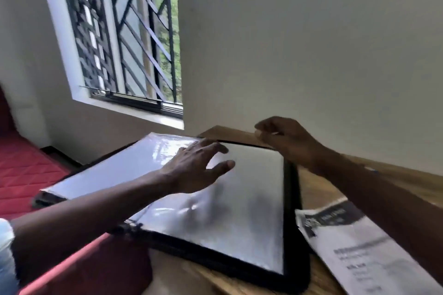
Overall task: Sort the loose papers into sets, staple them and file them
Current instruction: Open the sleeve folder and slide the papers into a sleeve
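On table (311,189), folder (239,235) lengthwise toward wall (311,43)

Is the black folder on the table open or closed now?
Open. The folder lies spread on the table, and its clear sleeves show inside, with the left hand over them.

So the background: a window (124,38) sits up at 11 o'clock with a dark metal grille (143,31) of diagonal bars across it. There's green foliage (167,38) showing through, pretty blurry. A pale sill (134,112) runs under it. A plain off-white wall (311,43) fills everything from 12 to 3 o'clock. The wooden table (311,189) shows bare at 3 o'clock, right up against that wall. A red quilted mattress (26,170) lies at 9 o'clock, with more red fabric (96,268) at 7 o'clock.
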`<state>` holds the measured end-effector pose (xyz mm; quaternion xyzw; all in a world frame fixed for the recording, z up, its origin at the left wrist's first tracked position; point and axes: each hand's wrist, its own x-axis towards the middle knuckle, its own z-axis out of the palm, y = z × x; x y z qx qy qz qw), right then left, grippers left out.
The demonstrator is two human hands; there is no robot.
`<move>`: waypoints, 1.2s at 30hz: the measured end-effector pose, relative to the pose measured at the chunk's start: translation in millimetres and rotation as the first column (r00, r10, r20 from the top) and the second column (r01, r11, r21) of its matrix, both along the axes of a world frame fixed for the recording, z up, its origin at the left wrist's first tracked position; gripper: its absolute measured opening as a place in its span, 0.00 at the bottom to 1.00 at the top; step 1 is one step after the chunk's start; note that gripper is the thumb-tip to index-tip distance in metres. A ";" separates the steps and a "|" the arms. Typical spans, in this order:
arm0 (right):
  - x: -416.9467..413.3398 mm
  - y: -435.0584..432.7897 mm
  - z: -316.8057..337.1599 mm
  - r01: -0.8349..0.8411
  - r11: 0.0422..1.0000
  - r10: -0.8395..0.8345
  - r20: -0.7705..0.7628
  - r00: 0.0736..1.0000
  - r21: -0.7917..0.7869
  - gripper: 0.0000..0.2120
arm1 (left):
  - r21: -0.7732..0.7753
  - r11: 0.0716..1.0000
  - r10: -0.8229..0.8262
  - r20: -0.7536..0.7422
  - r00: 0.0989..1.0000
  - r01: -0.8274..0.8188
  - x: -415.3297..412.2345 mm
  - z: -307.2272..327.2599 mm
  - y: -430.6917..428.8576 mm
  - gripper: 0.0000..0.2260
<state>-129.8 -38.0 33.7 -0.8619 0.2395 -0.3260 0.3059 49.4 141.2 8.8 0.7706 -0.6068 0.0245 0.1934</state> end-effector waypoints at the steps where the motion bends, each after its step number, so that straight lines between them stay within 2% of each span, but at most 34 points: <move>1: -24.1 3.8 8.2 0.024 0.999 -0.026 -0.053 0.998 -0.043 0.06 | 0.004 0.996 -0.092 -0.005 0.996 0.092 -20.3 -2.7 -7.1 0.25; 5: -112.3 11.9 4.1 0.152 0.950 -0.228 -0.276 0.934 -0.271 0.12 | 0.044 0.951 -0.307 -0.005 0.952 0.307 -80.1 -4.6 -27.9 0.24; 7: -156.1 13.1 -11.1 0.218 0.938 -0.297 -0.303 0.906 -0.270 0.12 | 0.100 0.924 -0.374 0.028 0.927 0.369 -105.7 -0.7 -37.7 0.24; 9: -191.2 12.2 -31.3 0.294 0.919 -0.364 -0.277 0.889 -0.264 0.10 | 0.168 0.903 -0.408 0.048 0.912 0.395 -124.6 0.9 -51.3 0.26; 13: -228.1 2.6 -68.6 0.409 0.885 -0.445 -0.142 0.884 -0.225 0.06 | 0.326 0.886 -0.365 0.056 0.929 0.329 -140.3 4.5 -72.9 0.33; 14: -233.8 0.0 -75.4 0.433 0.879 -0.461 -0.123 0.879 -0.201 0.06 | 0.333 0.888 -0.349 0.042 0.936 0.316 -141.6 2.9 -76.0 0.33; 16: -238.2 -6.5 -82.3 0.457 0.873 -0.478 -0.104 0.872 -0.172 0.06 | 0.253 0.915 -0.339 0.062 0.939 0.314 -142.4 -1.7 -75.0 0.29; 18: -237.4 -8.5 -82.7 0.462 0.866 -0.486 -0.109 0.867 -0.191 0.03 | 0.129 0.934 -0.348 0.136 0.927 0.332 -148.8 -6.4 -66.0 0.23; 20: -234.2 -7.3 -81.0 0.463 0.856 -0.495 -0.106 0.863 -0.231 0.06 | 0.083 0.933 -0.358 0.126 0.925 0.350 -161.0 -6.0 -56.1 0.22; 23: -230.7 -7.0 -81.6 0.466 0.838 -0.505 -0.078 0.860 -0.283 0.13 | 0.209 0.907 -0.392 0.097 0.915 0.366 -173.3 -3.2 -47.1 0.25; 27: -230.7 -6.0 -83.9 0.461 0.812 -0.511 -0.055 0.858 -0.359 0.15 | 0.260 0.896 -0.395 0.093 0.914 0.360 -176.5 1.7 -45.1 0.24; 29: -229.7 -4.3 -84.3 0.450 0.810 -0.508 -0.068 0.859 -0.375 0.12 | 0.284 0.888 -0.393 0.059 0.918 0.362 -176.6 4.2 -47.2 0.25; 31: -228.9 -2.1 -84.1 0.443 0.800 -0.517 -0.090 0.851 -0.404 0.11 | 0.290 0.883 -0.376 -0.036 0.926 0.370 -174.4 5.0 -50.5 0.25; 36: -231.0 -7.4 -72.6 0.384 0.801 -0.502 -0.166 0.849 -0.460 0.10 | 0.223 0.867 -0.392 -0.247 0.886 0.446 -173.8 0.0 -63.4 0.15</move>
